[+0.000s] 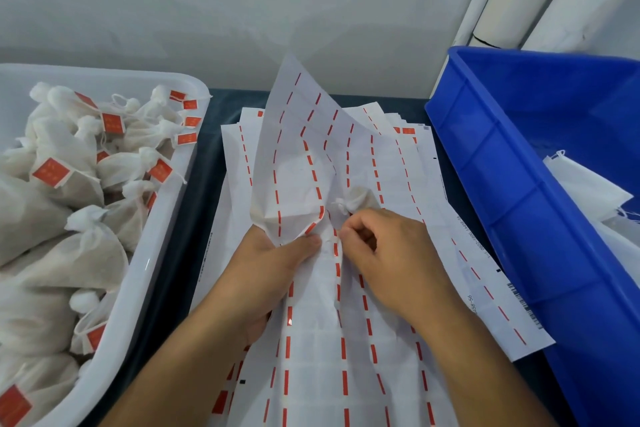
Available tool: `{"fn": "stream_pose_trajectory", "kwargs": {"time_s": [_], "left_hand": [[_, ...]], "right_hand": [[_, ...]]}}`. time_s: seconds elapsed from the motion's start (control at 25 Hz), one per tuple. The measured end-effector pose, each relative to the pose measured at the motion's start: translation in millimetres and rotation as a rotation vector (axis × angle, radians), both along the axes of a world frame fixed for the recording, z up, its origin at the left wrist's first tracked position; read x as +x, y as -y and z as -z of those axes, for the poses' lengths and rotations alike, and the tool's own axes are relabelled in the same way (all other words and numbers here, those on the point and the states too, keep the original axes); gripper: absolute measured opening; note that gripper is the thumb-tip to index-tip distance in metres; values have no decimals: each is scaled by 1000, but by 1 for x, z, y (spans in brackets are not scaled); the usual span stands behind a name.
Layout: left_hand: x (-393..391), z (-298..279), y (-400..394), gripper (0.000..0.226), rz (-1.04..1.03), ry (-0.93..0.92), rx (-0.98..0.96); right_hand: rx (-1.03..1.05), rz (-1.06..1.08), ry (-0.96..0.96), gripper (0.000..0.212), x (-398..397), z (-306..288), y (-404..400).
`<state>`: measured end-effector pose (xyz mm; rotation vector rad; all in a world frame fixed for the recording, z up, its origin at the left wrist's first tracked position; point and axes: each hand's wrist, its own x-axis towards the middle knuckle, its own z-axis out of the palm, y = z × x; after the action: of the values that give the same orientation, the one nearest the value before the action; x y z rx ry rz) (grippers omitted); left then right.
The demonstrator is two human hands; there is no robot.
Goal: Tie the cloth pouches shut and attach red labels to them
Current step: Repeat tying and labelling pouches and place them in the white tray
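Gripping a label sheet (pixel 294 163), both hands (pixel 277 263) work over the dark table (pixel 204 184).

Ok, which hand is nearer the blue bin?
Right. The right hand sits on the label sheets just left of the blue bin; the left hand is farther left, gripping a sheet.

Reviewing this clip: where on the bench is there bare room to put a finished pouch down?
Little. A narrow dark strip of table lies bare between the white tub and the label sheets. The blue bin's far end looks open. The sheets fill the middle under both hands; the tub is heaped with tagged pouches.
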<state>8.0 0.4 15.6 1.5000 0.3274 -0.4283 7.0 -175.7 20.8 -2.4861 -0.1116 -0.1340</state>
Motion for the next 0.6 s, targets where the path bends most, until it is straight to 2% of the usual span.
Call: {"fn": "stream_pose_trajectory", "kwargs": {"time_s": [0.12,0.32,0.44,0.52,0.6], "left_hand": [[0,-5,0,42,-55,12,94],[4,-8,-7,90,-129,191,305],[3,-2,-10,119,-156,304,500],[2,2,-10,125,-150,382,611],[1,5,-11,122,-117,428,704]], "right_hand": [[154,60,-55,17,1,2,1],[309,121,-74,18,4,2,4],[401,171,-66,19,6,1,5],[492,207,-59,19,8,-3,8],[643,243,-59,18,9,-7,11]]}}
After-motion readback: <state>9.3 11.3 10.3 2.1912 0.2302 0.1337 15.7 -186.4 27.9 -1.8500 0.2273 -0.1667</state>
